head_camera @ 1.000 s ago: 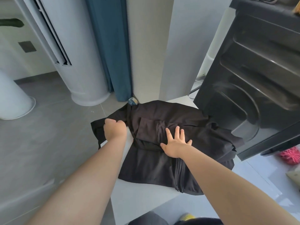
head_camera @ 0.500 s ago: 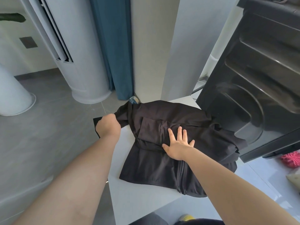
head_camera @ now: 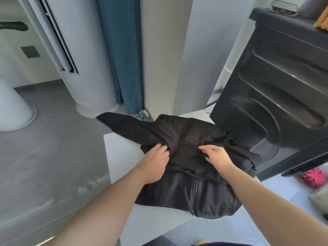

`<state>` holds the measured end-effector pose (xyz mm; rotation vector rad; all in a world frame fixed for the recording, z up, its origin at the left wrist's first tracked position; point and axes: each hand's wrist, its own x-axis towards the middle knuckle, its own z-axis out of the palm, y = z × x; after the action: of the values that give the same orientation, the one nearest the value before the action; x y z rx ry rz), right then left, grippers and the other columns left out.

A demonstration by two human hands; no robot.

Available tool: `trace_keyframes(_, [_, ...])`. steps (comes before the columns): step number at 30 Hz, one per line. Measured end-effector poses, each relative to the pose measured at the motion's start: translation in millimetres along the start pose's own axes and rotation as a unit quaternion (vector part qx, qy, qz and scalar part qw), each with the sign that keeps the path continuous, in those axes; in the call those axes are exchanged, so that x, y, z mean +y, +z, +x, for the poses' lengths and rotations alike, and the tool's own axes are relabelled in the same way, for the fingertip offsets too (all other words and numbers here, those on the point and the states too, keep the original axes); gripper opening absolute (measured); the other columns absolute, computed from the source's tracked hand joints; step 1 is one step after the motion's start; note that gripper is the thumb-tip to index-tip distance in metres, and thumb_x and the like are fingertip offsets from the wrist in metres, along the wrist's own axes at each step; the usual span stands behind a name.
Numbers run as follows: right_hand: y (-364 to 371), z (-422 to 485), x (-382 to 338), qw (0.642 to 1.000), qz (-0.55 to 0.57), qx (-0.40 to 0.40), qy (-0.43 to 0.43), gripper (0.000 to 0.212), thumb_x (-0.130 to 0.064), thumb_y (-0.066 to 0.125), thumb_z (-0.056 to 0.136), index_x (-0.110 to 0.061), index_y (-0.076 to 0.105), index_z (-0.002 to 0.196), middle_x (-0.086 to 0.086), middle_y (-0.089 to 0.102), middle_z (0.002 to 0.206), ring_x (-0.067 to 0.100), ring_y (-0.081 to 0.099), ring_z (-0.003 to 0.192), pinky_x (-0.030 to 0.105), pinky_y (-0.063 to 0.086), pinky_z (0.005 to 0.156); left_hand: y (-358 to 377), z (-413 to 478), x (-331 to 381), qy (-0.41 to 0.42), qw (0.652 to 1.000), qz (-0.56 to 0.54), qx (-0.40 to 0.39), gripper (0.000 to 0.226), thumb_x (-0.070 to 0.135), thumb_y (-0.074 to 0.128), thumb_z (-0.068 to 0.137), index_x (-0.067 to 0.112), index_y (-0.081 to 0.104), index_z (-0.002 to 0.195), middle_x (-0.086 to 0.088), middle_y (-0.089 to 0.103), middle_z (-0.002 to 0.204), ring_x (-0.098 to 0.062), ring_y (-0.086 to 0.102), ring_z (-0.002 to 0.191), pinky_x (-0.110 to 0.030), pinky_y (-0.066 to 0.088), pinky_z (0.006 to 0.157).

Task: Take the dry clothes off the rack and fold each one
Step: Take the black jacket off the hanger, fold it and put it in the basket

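A black zip jacket (head_camera: pixel 186 190) lies partly folded on a white table (head_camera: pixel 120 157) in front of me. One sleeve (head_camera: pixel 124 127) stretches out over the table's far left edge. My left hand (head_camera: pixel 155 161) grips the sleeve where it meets the body of the jacket. My right hand (head_camera: pixel 215 158) rests on the middle of the jacket with its fingers curled into the cloth. The zip runs down the near half of the jacket.
A large black appliance (head_camera: pixel 276 103) stands tilted at the table's right, touching the jacket. A white tower unit (head_camera: pixel 79 55) and a blue curtain (head_camera: pixel 124 55) stand behind. A pink ball (head_camera: pixel 313 178) lies at the right. Grey floor lies to the left.
My left hand has moved from the table's left edge in to the jacket's body, still holding the sleeve. My right hand went from flat and spread to curled on the cloth.
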<state>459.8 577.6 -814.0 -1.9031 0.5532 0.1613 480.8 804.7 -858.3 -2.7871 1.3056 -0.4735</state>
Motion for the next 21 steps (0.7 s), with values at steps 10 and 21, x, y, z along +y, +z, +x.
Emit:
trace_keyframes(10, [32.3, 13.1, -65.9, 0.977, -0.177, 0.02, -0.115, 0.029, -0.012, 0.044, 0.094, -0.009, 0.066, 0.113, 0.003, 0.066, 0.115, 0.02, 0.057, 0.108, 0.019, 0.037, 0.083, 6.1, -15.3, 7.4, -0.081, 0.987, -0.081, -0.11, 0.06, 0.021, 0.03, 0.084, 0.023, 0.036, 0.144, 0.001, 0.052, 0.134, -0.022, 0.046, 0.126, -0.041, 0.033, 0.11])
trace_keyframes(21, [66.4, 34.9, -63.2, 0.992, -0.04, -0.117, 0.004, 0.025, 0.003, 0.054, 0.09, 0.001, 0.066, 0.112, 0.006, 0.063, 0.09, 0.009, 0.053, 0.071, 0.008, 0.044, 0.066, -13.9, -20.7, 8.8, -0.392, 0.854, -0.341, -0.018, 0.031, 0.003, 0.041, 0.094, 0.016, 0.045, 0.122, -0.004, 0.059, 0.114, -0.019, 0.059, 0.098, -0.019, 0.045, 0.082])
